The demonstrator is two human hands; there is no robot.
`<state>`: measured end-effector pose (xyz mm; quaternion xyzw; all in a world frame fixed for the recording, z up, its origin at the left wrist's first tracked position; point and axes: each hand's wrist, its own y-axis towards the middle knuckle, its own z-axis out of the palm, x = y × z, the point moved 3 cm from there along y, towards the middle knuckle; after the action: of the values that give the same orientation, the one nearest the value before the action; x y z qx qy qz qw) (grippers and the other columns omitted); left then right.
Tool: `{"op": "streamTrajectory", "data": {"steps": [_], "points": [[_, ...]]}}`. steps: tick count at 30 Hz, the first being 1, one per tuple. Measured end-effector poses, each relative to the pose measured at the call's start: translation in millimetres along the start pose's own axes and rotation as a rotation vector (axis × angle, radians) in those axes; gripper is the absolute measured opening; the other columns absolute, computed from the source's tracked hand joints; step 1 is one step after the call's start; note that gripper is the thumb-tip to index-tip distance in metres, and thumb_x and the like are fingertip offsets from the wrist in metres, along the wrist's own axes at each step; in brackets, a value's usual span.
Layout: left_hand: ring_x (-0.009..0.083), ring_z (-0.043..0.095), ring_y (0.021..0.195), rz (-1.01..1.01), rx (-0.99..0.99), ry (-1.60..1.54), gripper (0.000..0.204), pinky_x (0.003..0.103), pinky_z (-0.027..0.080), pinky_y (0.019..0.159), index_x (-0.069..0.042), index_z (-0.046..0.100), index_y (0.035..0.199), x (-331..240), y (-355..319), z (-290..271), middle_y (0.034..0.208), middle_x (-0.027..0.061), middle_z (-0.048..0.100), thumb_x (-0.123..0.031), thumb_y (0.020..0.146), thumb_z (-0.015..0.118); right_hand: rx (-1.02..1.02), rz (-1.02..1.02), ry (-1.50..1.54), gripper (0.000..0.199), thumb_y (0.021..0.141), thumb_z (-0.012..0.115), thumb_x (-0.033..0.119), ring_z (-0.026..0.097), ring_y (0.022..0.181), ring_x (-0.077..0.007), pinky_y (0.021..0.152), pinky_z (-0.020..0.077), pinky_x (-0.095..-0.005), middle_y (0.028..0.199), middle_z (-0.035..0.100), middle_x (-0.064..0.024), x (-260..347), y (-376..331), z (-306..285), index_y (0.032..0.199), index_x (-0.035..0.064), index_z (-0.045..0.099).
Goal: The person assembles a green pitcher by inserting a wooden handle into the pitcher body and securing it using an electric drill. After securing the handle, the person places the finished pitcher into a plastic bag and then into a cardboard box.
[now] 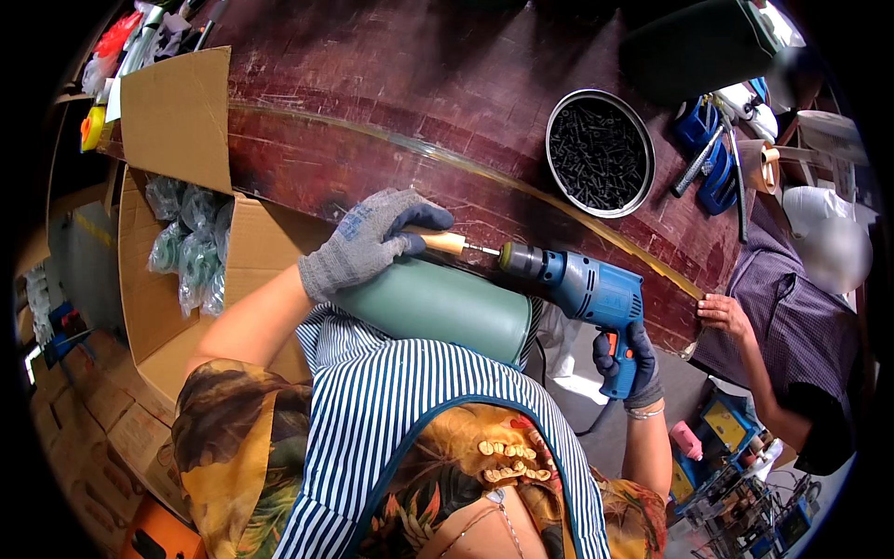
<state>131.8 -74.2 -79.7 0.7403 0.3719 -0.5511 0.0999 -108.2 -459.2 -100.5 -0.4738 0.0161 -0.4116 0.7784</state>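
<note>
Striped apron [372, 401] nearest; left grip [372, 240] pinches a wooden handle [445, 242], likely light, stiff; right grip [643, 366] encircles the pistol handle [619, 369], best hold for this heavy-looking power drill [601, 287].

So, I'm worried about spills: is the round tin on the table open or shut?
Open: no lid covers the tin, and many small black pieces show loose inside it.
</note>
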Motion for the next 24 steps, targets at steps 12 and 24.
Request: {"op": "streamTrajectory", "data": {"steps": [12, 24], "points": [[0.0268, 0.059, 0.122, 0.08, -0.029, -0.153, 0.051, 0.04, 0.044, 0.108, -0.005, 0.059, 0.134, 13, -11, -6, 0.129, 0.0131, 0.063, -0.01, 0.085, 0.071, 0.007, -0.391, -0.206, 0.075, 0.084, 0.075, 0.047, 0.068, 0.09, -0.0277, 0.078, 0.0569, -0.0377, 0.111, 0.066, -0.0213, -8, -2, -33, 0.132, -0.0063, 0.052], [0.037, 0.066, 0.091, 0.179, -0.104, 0.397, 0.041, 0.044, 0.052, 0.081, -0.006, 0.069, 0.109, -16, -62, 0, 0.101, 0.0139, 0.069, -0.027, 0.075, 0.075, -0.273, -0.588, -0.549, 0.047, 0.097, 0.066, 0.034, 0.069, 0.088, -0.0167, 0.076, 0.0579, -0.0306, 0.105, 0.069, -0.0077, 33, -13, -42, 0.131, 0.0034, 0.058]]}}
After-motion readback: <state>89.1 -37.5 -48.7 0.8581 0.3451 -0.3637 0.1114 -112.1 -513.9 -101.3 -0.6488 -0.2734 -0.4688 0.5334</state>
